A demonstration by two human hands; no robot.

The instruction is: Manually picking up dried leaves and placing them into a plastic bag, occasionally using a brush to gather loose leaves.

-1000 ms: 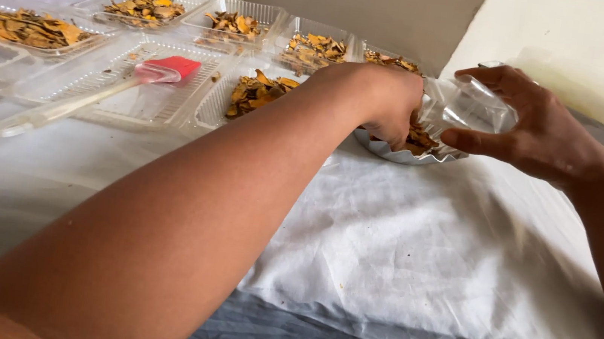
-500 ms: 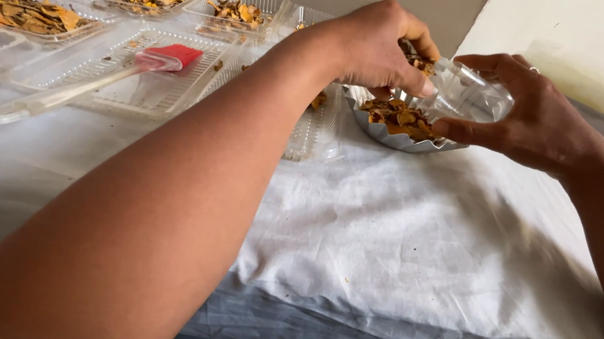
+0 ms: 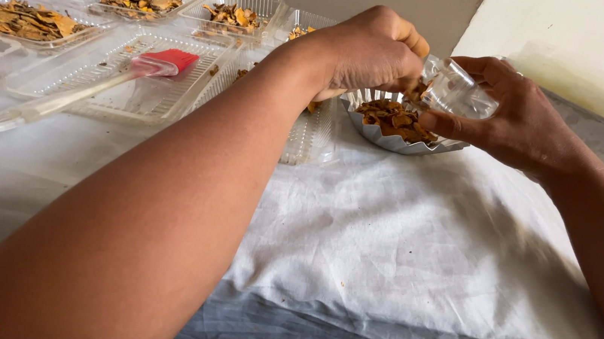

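My right hand [image 3: 509, 117] holds a small clear jar [image 3: 457, 92] tilted on its side, mouth toward the left, just above a fluted metal bowl [image 3: 396, 139]. The bowl holds orange-brown dried slices [image 3: 393, 118]. My left hand [image 3: 367, 52] is closed over a pinch of those slices right at the jar's mouth, above the bowl. My left forearm runs diagonally across the view from the lower left.
Several clear plastic trays [image 3: 122, 88] lie on the white cloth [image 3: 398, 256] at the left and back, some with dried slices [image 3: 16, 17]. A red-headed spatula with a clear handle [image 3: 84, 88] rests across one tray. A grey wall edge stands at the right.
My left hand lifted from the bowl with a pinch of slices and came to the jar's mouth. The jar tilted further onto its side.
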